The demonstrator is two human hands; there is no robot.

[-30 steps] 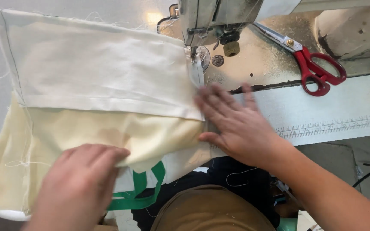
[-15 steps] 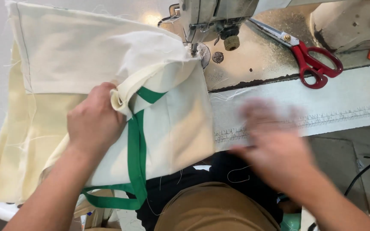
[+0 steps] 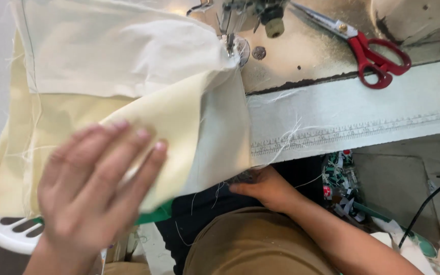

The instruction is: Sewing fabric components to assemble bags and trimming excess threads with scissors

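Note:
A cream and white cloth piece lies over the sewing table, its right corner under the sewing machine needle. My left hand lies flat and blurred on the cream fold at the lower left, fingers spread. A green strap peeks out below that fold. My right hand is down below the table edge at my lap, touching the hanging lower edge of the cloth; I cannot tell whether it grips it.
Red-handled scissors lie on the machine bed at the upper right. A ruler strip runs along the table's front edge. A white plastic basket is at the lower left. Fabric scraps and a black cable lie at the right.
The cloth was folded back over the green strap, hiding most of it. My left hand slid down and left over the fold. My right hand dropped below the table edge.

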